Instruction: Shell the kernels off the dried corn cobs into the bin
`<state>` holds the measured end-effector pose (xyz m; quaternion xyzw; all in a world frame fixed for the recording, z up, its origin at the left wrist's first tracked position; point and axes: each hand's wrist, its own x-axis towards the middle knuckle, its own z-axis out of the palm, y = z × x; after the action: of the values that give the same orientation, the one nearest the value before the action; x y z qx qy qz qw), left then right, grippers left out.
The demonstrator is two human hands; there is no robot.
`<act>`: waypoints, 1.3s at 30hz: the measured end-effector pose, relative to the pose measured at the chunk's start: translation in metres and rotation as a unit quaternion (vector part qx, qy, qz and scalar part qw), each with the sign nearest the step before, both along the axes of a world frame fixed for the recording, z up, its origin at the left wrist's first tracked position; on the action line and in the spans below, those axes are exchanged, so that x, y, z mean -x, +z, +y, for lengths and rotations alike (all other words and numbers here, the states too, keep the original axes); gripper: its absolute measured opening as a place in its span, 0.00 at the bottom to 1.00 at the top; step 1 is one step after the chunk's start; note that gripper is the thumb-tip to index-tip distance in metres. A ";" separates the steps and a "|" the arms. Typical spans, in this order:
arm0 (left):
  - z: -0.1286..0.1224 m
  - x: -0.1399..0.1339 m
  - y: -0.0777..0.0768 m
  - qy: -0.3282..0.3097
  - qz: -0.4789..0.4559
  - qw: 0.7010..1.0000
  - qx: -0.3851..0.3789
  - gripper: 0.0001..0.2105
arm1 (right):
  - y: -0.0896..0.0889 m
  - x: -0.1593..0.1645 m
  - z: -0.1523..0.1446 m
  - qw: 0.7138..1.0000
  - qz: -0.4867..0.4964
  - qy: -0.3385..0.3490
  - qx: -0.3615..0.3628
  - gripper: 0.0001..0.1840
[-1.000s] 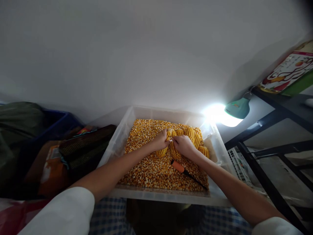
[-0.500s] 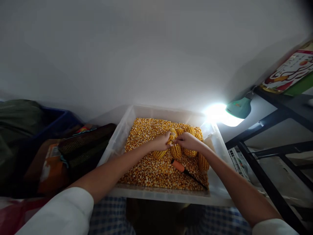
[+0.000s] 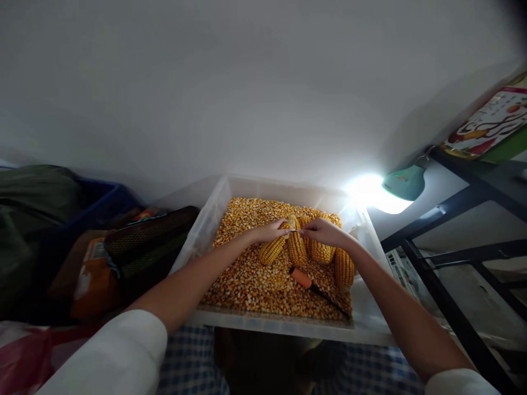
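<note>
A translucent plastic bin (image 3: 193, 249) holds loose corn kernels (image 3: 251, 291) and several ears of corn. My left hand (image 3: 272, 231) comes in from the left, its fingers pinched above the middle ear of corn (image 3: 297, 251). From the right my right hand (image 3: 323, 231) meets it there, thumb and fingertips closed too. What is between the two sets of fingertips is too small to make out. Another ear of corn (image 3: 272, 251) lies tilted under my left hand. On the kernels in front rests a tool with an orange handle (image 3: 301, 277) and a dark shaft.
A lit lamp (image 3: 405, 184) hangs from a dark metal rack (image 3: 428, 274) at the right. At the left stand a blue crate (image 3: 111, 200), a dark mesh bag (image 3: 148, 241) and an orange package (image 3: 93, 280). A pale wall (image 3: 263, 99) rises behind the bin.
My hands have shifted slightly, with the left hand's fingers now straighter and the fingertips of both hands close together above the middle ear. The view has moved a little.
</note>
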<state>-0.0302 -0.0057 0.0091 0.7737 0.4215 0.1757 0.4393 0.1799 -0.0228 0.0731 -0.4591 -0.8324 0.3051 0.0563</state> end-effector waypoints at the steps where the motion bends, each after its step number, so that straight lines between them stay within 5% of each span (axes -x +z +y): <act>1: -0.002 -0.002 -0.001 0.000 -0.012 1.000 0.005 0.26 | 0.000 0.000 0.000 1.000 0.002 -0.010 -0.004 0.20; 8: -0.020 -0.020 -0.015 0.162 -0.023 0.980 -0.117 0.21 | -0.003 0.000 0.002 0.998 0.030 -0.035 -0.036 0.19; 13: -0.019 -0.019 -0.021 0.215 -0.023 0.967 -0.137 0.20 | -0.005 0.001 0.003 0.998 0.022 -0.044 -0.043 0.19; 21: -0.019 -0.019 -0.011 0.154 -0.051 0.980 -0.117 0.20 | -0.002 0.004 0.000 0.995 0.016 -0.034 -0.089 0.21; 30: -0.010 -0.017 -0.025 0.126 -0.062 0.986 -0.091 0.27 | -0.004 0.013 -0.004 0.990 -0.062 0.015 -0.126 0.21; 39: -0.010 -0.020 -0.027 0.137 -0.031 0.984 -0.109 0.27 | -0.009 0.024 -0.016 0.967 -0.177 -0.040 -0.179 0.19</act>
<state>-0.0105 -0.0154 -0.0180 0.7459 0.4881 0.3028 0.3372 0.1559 -0.0388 0.0636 -0.5211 -0.8512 0.0623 0.0011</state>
